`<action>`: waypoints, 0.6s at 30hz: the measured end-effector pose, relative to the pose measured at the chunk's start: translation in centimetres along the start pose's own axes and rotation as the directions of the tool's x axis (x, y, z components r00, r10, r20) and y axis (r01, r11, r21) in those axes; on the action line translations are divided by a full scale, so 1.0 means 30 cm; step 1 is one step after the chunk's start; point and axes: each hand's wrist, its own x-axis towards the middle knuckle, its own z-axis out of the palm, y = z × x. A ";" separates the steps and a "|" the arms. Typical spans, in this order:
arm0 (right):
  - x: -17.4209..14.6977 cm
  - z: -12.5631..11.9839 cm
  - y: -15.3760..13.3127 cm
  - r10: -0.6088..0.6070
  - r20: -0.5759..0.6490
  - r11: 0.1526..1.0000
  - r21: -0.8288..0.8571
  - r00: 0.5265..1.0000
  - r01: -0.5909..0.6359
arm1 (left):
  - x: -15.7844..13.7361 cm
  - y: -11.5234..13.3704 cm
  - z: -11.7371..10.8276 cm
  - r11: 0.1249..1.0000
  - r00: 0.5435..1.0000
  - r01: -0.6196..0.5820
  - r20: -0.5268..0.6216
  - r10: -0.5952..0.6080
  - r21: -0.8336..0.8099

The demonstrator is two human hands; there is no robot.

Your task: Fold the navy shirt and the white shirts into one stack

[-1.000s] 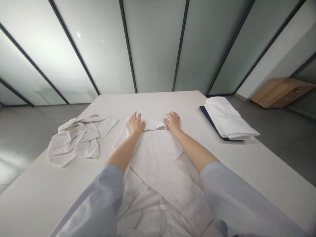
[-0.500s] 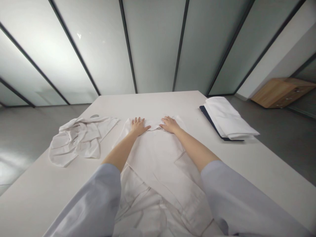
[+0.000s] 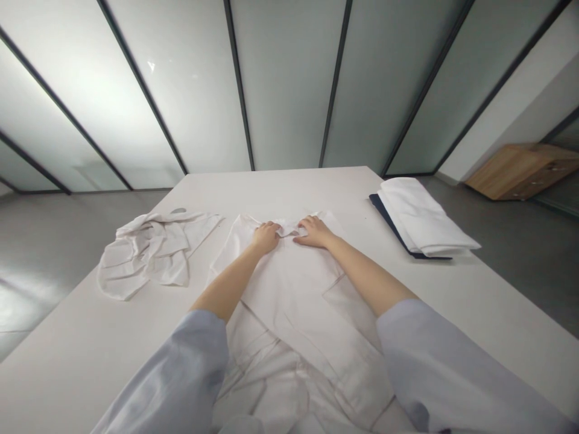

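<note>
A white garment point(image 3: 296, 289) lies spread along the table point(image 3: 452, 307), the left hand point(image 3: 266, 237) curled loosely at its far edge (whether it pinches fabric, I can't tell), the right hand point(image 3: 315, 231) resting there half-open, thumb apart. A crumpled white cloth point(image 3: 151, 250) sits leftward, a folded white stack point(image 3: 423, 217) rightward.

Beyond the fingers point(image 3: 274, 226), free passage is offered over the table point(image 3: 280, 190). Leftward, a slim bare strip is bounded by a crumpled cloth point(image 3: 156, 244); rightward, a wider one is closed off by a folded white cloth point(image 3: 423, 220) on a dark blue item point(image 3: 392, 223). Between left hand point(image 3: 266, 237) and right hand point(image 3: 316, 232), a narrow gap is floored by the white garment point(image 3: 298, 271).
</note>
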 end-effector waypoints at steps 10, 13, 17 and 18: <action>0.073 -0.078 -0.046 0.133 -0.025 0.985 0.114 0.991 -0.129 | 0.099 -0.064 -0.090 0.981 0.990 0.139 0.032 -0.136 -0.135; 0.118 -0.096 -0.042 0.185 -0.034 0.969 0.173 0.982 -0.177 | 0.098 -0.067 -0.089 0.980 0.990 0.143 0.036 -0.139 -0.138; 0.150 -0.098 -0.029 0.213 -0.010 0.953 0.223 0.977 -0.206 | 0.066 -0.053 -0.068 0.997 0.993 -0.074 0.089 0.077 -0.039; 0.151 -0.095 -0.028 0.215 -0.001 0.950 0.230 0.977 -0.209 | 0.058 -0.046 -0.063 0.993 0.989 -0.114 0.098 0.114 0.003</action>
